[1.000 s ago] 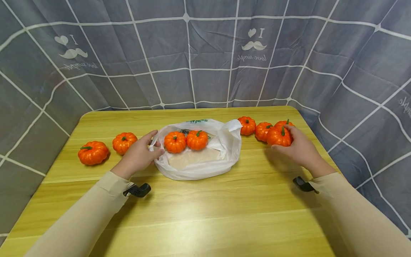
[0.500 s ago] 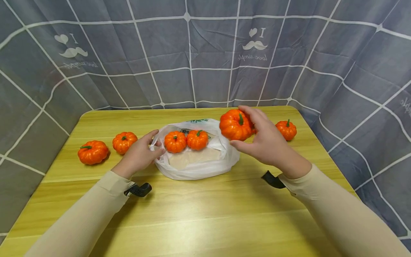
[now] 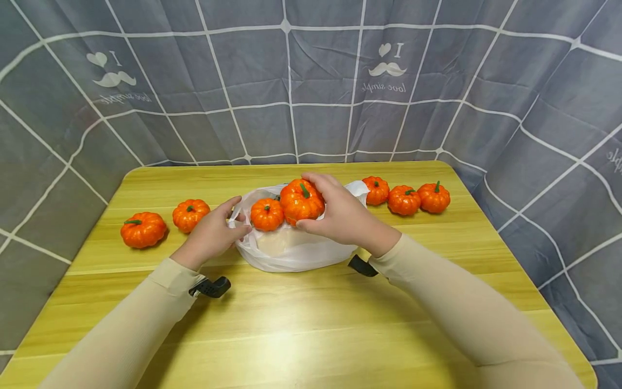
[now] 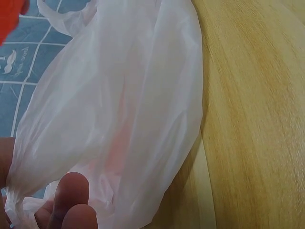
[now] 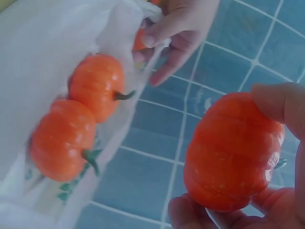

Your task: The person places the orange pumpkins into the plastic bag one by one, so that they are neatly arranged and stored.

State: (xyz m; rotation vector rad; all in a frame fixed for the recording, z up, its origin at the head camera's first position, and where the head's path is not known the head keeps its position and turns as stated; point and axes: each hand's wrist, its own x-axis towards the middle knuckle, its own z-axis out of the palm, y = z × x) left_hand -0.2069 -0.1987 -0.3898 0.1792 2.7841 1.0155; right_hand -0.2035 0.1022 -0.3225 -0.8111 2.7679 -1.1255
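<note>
My right hand (image 3: 342, 216) grips a small orange pumpkin (image 3: 301, 202) with a green stem, holding it over the white plastic bag (image 3: 303, 258). In the right wrist view, thumb and fingers close around this pumpkin's sides. Two similar pumpkins (image 5: 96, 86) lie side by side inside the open bag; from the head, one pumpkin (image 3: 266, 215) shows and the other is hidden behind the held one. My left hand (image 3: 211, 235) pinches the bag's left edge. In the left wrist view, its fingers (image 4: 71, 191) are around the gathered plastic.
On the wooden table (image 3: 291, 319), two pumpkins (image 3: 143, 229) stand left of the bag, one close to my left hand. At the right, a row of three pumpkins (image 3: 404, 200) sits beside the bag. A grey checked curtain (image 3: 320, 81) surrounds the table's back and sides.
My right hand has lifted a pumpkin from the group at the right and carried it leftward to above the bag. My left hand stays at the bag's edge.
</note>
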